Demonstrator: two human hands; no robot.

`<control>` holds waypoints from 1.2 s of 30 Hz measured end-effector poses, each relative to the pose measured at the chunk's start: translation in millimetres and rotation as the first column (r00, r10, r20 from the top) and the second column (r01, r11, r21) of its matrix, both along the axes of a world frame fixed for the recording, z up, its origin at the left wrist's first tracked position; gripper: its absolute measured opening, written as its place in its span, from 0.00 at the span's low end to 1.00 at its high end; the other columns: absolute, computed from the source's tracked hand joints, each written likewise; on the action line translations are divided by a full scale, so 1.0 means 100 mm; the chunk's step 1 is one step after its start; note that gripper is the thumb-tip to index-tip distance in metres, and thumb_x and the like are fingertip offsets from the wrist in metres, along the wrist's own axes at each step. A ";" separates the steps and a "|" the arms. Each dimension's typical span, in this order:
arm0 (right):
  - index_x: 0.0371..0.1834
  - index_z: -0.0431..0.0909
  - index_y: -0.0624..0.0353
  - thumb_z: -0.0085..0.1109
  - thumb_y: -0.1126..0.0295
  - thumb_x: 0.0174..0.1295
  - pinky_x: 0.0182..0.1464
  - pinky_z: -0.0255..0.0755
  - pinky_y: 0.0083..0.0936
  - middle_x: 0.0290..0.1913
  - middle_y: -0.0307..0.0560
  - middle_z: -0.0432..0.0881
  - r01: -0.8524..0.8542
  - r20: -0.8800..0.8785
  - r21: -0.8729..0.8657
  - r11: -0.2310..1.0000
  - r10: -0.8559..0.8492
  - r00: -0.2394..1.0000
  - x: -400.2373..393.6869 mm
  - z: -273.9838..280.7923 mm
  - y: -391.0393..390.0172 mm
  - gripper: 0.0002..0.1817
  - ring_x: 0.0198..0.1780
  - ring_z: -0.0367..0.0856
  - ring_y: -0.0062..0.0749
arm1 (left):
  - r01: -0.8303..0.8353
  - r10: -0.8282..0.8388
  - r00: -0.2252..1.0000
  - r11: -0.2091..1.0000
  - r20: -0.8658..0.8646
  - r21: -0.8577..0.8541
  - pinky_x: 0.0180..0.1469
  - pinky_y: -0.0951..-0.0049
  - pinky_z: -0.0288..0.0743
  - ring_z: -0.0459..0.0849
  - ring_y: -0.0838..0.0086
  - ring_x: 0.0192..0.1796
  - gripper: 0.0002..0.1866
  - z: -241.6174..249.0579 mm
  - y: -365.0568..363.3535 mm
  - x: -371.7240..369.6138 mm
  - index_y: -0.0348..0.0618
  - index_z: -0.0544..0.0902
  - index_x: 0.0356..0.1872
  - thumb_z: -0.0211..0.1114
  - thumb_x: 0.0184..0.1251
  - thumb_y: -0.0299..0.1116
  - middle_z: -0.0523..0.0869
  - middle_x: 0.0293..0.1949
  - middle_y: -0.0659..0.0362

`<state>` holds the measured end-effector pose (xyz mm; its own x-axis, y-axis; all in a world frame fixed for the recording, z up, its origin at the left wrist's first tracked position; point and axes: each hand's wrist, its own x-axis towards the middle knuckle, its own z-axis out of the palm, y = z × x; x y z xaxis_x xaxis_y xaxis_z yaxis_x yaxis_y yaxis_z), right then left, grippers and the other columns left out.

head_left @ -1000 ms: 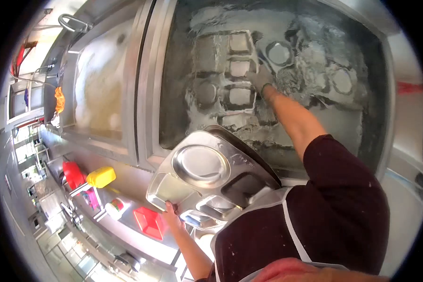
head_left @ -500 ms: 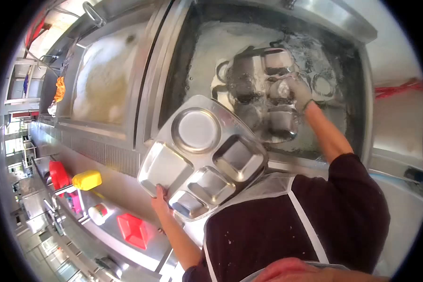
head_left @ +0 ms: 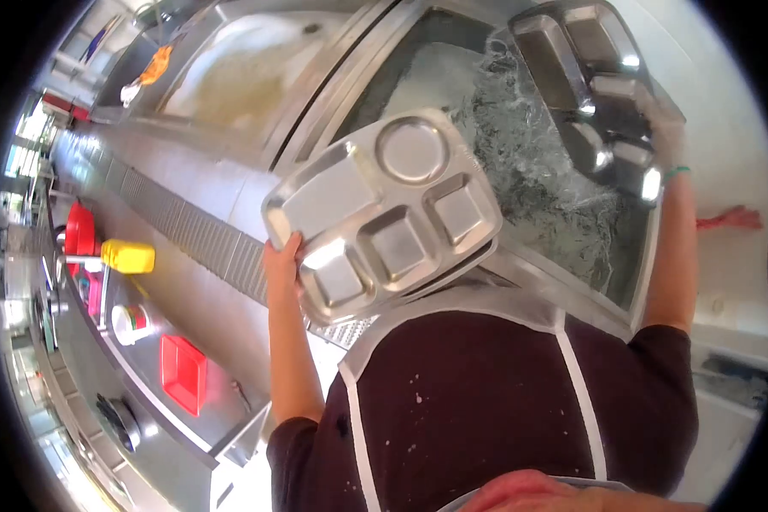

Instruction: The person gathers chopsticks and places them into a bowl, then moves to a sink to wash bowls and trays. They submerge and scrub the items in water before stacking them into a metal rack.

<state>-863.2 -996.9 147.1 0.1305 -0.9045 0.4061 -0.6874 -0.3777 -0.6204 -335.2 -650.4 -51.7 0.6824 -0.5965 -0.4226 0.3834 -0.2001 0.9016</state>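
Observation:
My left hand (head_left: 283,266) is closed on the near left edge of a steel compartment tray (head_left: 328,203), its thumb over the rim. The tray faces up, tilted in front of my apron, and a second rim shows under its near right edge. At the far right my right hand (head_left: 667,141), slightly blurred, grips another steel compartment tray (head_left: 563,77) by its right side. This wet tray stands steeply tilted above the churning water (head_left: 546,205) of the sink (head_left: 572,293). My right fingers are partly hidden behind it.
To the left is a second sink with foamy water (head_left: 239,77); an orange cloth (head_left: 156,65) lies beyond it. A floor grate (head_left: 179,220) runs along the sinks. A yellow jug (head_left: 128,256), a white tub (head_left: 131,324) and a red basin (head_left: 183,374) are on the left-hand counter.
My right hand has come up out of the water with a tray and moved right, leaving the water rippled. The left-hand tray has turned and shifted up slightly; the view has swung.

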 end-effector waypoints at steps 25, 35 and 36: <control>0.41 0.75 0.57 0.49 0.55 0.62 0.42 0.73 0.35 0.40 0.44 0.79 -0.571 0.580 0.706 0.419 0.121 0.805 2.35 -1.69 1.11 0.17 0.43 0.79 0.38 | 0.068 -0.145 0.923 0.973 -0.356 -0.218 0.57 0.56 0.71 0.76 0.61 0.56 0.37 0.11 0.10 -0.09 0.37 0.69 0.60 0.52 0.65 0.61 0.75 0.55 0.48; 0.45 0.74 0.64 0.49 0.69 0.65 0.31 0.76 0.27 0.33 0.48 0.80 -0.521 0.920 0.388 0.760 -0.291 0.262 1.89 -1.69 -0.23 0.11 0.38 0.84 0.41 | 0.041 -0.020 0.996 0.966 -0.085 0.255 0.32 0.77 0.77 0.81 0.76 0.32 0.17 -0.13 0.10 0.08 0.33 0.77 0.42 0.70 0.56 0.31 0.82 0.35 0.56; 0.45 0.74 0.64 0.49 0.69 0.65 0.31 0.76 0.27 0.33 0.48 0.80 -0.365 0.870 0.441 0.820 -0.290 0.398 1.45 -1.91 -0.37 0.11 0.39 0.84 0.41 | 0.034 -0.013 0.996 0.965 -0.083 0.258 0.33 0.79 0.78 0.81 0.77 0.32 0.14 -0.03 0.04 0.01 0.34 0.77 0.41 0.69 0.56 0.28 0.82 0.35 0.56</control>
